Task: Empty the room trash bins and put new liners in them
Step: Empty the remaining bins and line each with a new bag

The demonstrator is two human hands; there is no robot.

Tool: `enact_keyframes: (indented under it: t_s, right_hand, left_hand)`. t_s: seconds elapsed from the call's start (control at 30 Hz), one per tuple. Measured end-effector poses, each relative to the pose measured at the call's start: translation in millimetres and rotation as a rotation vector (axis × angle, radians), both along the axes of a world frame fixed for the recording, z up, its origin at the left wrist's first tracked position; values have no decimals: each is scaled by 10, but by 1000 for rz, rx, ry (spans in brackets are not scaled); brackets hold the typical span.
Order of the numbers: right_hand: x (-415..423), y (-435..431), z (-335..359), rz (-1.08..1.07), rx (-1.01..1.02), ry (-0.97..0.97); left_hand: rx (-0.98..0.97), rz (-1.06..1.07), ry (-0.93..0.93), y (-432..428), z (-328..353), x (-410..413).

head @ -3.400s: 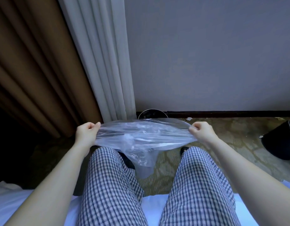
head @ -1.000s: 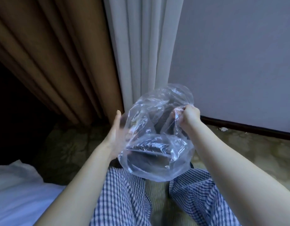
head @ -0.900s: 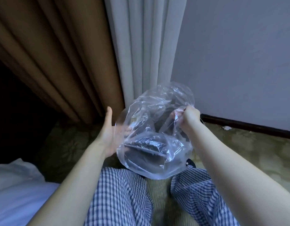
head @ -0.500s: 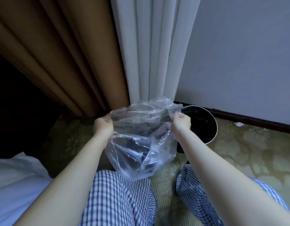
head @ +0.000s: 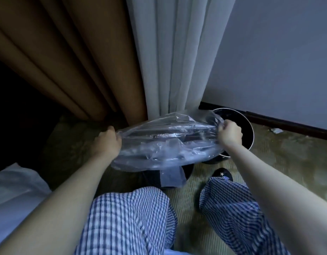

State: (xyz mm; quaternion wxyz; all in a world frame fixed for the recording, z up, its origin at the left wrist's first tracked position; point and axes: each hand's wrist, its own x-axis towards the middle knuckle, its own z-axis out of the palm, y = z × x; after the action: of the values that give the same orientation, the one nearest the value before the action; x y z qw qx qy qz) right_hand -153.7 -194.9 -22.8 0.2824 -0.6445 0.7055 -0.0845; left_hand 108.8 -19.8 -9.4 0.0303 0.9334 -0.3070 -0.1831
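A clear plastic liner (head: 166, 142) is stretched wide between my two hands, just above the floor. My left hand (head: 108, 140) grips its left edge and my right hand (head: 229, 133) grips its right edge. A round black trash bin (head: 248, 124) with a silver rim stands on the carpet by the wall. My right hand and the liner's right end are over the bin's open top. The liner hides the bin's left side.
A brown curtain (head: 67, 57) and a white sheer curtain (head: 177, 57) hang just behind the liner. A grey wall with a dark skirting board (head: 287, 126) runs to the right. A white bed (head: 13, 192) is at my lower left. My checked trouser legs and a dark slipper (head: 222, 176) are below.
My hands have pulled apart and lowered, so the bunched liner is now stretched flat and wide. The liner has come over the bin's left side, and the bin shows closer.
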Motion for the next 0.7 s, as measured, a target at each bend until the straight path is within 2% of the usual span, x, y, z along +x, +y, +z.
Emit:
enact_keyframes:
  t_s: [0.13,0.23,0.47,0.7]
  right_hand:
    - [110,175,-136,101,-73,-178]
    - [167,343,-240,129,-75,-291]
    - [333,658,-648,189,-7,-424]
    - [655,425,-482,12,-253,-511]
  left_hand:
    - [-219,101,324,-90,-231,-166]
    - [-330,148,447,-173,-335,-237]
    - [-682,388,460,-293,-491,-193]
    - [-990,471,441,-412,-357,-75]
